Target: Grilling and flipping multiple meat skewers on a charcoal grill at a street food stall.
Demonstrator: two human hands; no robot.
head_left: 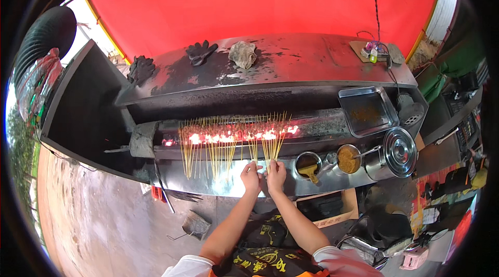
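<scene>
Many thin bamboo skewers (223, 155) with small dark pieces of meat lie side by side across a long charcoal grill (322, 126). Beneath the meat, glowing coals (194, 138) burn red and white. My left hand (251, 177) is closed around the lower stick ends of a small bunch toward the right of the row. Just beside it, my right hand (275, 175) grips the ends of the rightmost bunch. Both hands are at the metal front ledge (234, 186). Exactly how many sticks each hand holds is hidden by the fingers.
Right of my hands stand a pot with a yellow brush (309, 172), a pot of brown seasoning (349, 159) and a round metal lid (399, 151). A metal tray (368, 109) rests behind them. Black gloves (200, 53) and a greyish cloth (242, 54) lie on the hood.
</scene>
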